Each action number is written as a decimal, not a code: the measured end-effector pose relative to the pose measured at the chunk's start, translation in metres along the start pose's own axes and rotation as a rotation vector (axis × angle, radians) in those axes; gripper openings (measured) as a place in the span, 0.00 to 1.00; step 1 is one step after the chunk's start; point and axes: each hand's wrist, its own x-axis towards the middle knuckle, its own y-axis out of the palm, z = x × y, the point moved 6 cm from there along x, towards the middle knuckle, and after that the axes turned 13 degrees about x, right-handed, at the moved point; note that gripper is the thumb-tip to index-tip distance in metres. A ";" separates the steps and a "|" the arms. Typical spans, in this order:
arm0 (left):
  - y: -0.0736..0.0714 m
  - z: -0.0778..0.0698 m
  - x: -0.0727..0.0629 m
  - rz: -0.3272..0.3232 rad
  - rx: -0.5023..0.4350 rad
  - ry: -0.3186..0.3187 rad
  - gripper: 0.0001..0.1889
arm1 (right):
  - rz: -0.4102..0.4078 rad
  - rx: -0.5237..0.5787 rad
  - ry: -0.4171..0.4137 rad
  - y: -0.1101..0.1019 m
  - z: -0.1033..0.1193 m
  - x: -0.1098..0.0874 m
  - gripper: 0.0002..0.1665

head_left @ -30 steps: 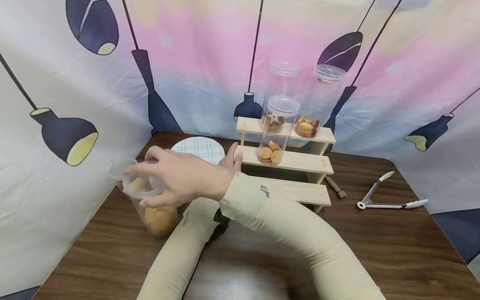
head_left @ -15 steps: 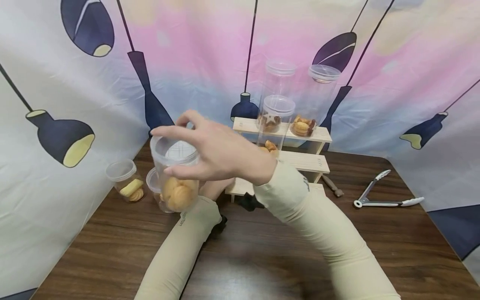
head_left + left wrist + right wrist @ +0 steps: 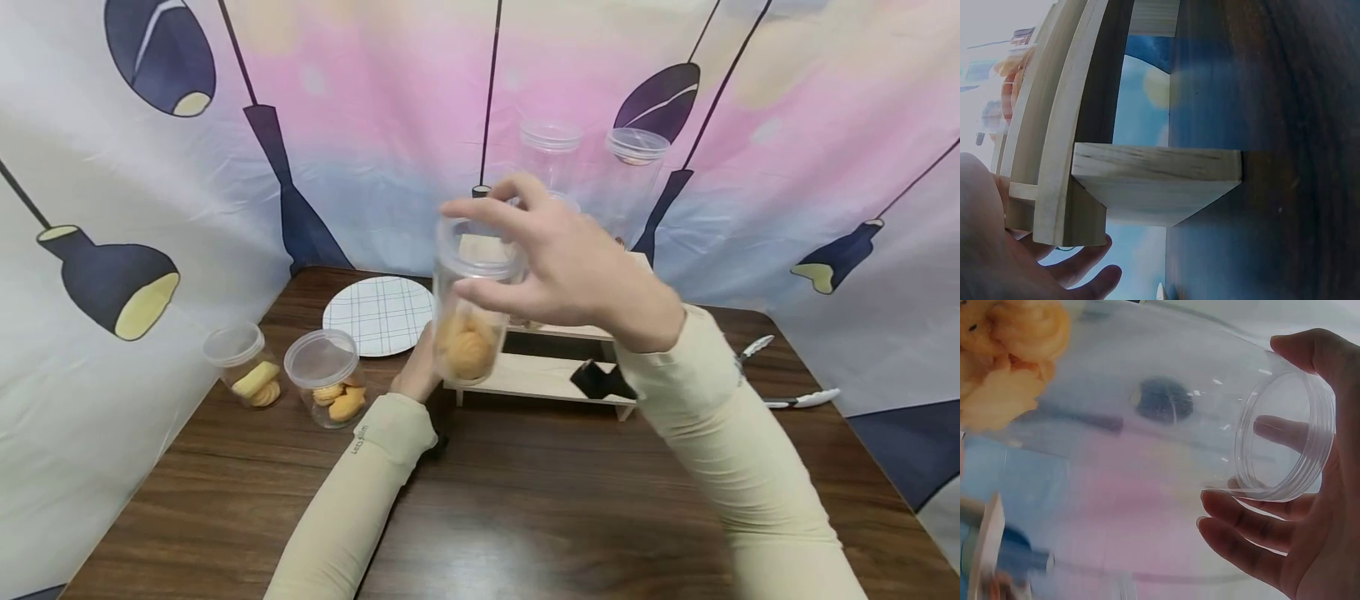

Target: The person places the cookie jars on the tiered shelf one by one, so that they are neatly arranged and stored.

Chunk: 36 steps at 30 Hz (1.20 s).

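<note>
In the head view my right hand [image 3: 577,267] holds a clear plastic jar [image 3: 471,312] by its lidded top, in the air before the shelf's left side. Golden cookies [image 3: 1016,356] lie in the jar's bottom. The right wrist view shows the thumb and fingers spread around the clear lid [image 3: 1285,437]. My left hand [image 3: 416,368] is at the left end of a wooden three-step shelf [image 3: 543,379], partly hidden by the jar. In the left wrist view its fingers [image 3: 1088,259] reach around the end of a shelf board [image 3: 1054,206].
Two shorter cookie jars, one at far left [image 3: 243,358] and one nearer [image 3: 326,379], stand on the wooden table [image 3: 480,500]. A checked plate [image 3: 375,312] lies behind them. Tall jars [image 3: 633,179] occupy the upper shelf. Tongs [image 3: 806,398] lie at right, partly behind my sleeve.
My right hand has lifted the cookie jar from the table's left side and carried it rightward to the shelf. My left hand has stayed by the shelf's left end.
</note>
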 end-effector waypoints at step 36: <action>-0.001 0.037 0.020 -0.222 0.289 -0.287 0.32 | -0.114 -0.200 0.624 -0.071 -0.141 -0.090 0.41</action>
